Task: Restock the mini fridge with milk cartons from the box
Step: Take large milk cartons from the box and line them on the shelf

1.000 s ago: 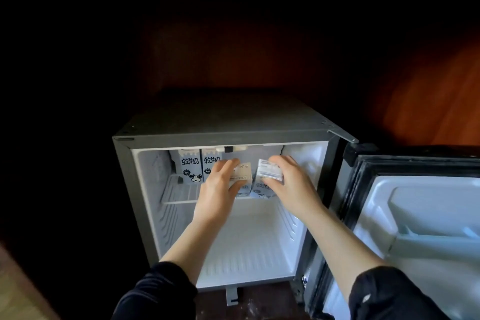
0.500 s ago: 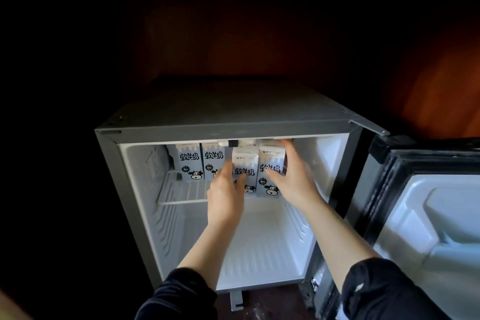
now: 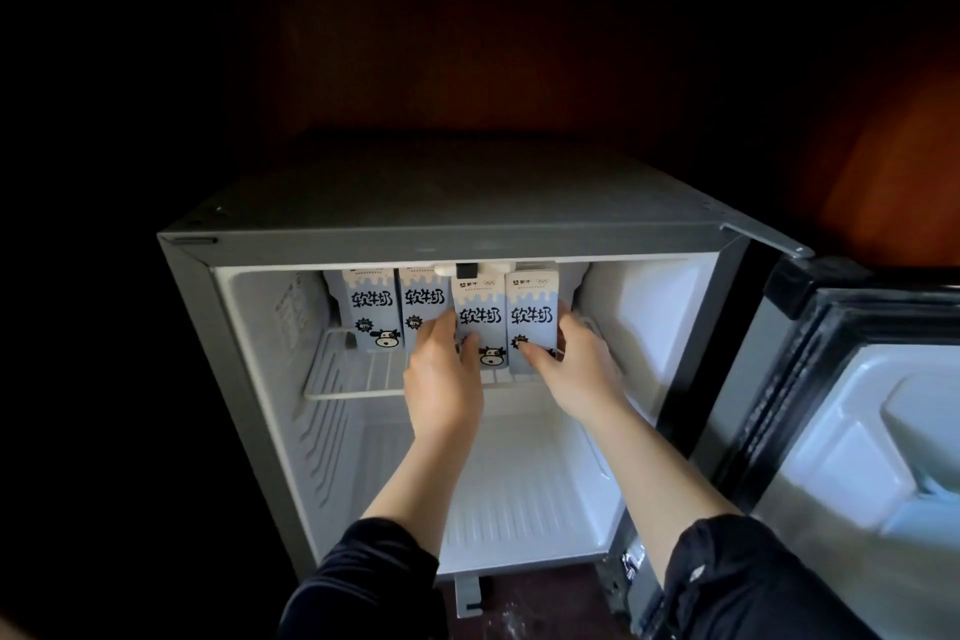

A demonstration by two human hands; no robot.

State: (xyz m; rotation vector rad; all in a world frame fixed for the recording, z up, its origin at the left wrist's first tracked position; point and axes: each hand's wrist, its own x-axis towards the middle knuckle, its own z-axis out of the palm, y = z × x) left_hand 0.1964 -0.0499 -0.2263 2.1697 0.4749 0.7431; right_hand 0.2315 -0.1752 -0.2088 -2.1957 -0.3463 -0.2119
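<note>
Dark room here, a reddish-brown wooden wall (image 3: 893,161) glowing faintly at the back, and a small grey fridge (image 3: 467,192) sitting low in front of it with its white inside showing.

Starting at the left: the wire shelf (image 3: 358,374) is running across the upper part of the fridge, and four milk cartons are standing upright on it in a row. The first carton (image 3: 371,307) is standing nearest the left wall, towards the back, cow print facing out. The second carton (image 3: 423,299) is standing right beside it, its lower part hiding behind the left hand.

Now the left hand (image 3: 441,379) is reaching in from a dark sleeve (image 3: 363,582), and it is gripping the third carton (image 3: 480,314), fingers curling round the left side, thumb pressing on the front. That carton is standing a little further forward than the first two.

Next to it, touching, the fourth carton (image 3: 532,312) is sitting in the right hand (image 3: 576,369), thumb lying across the lower front, fingers wrapping round the right side. The other dark sleeve (image 3: 737,582) is showing at the bottom.

The compartment below the shelf is showing its ribbed white floor. Far right, the door (image 3: 857,431) is hanging wide open, its white moulded lining facing us.
</note>
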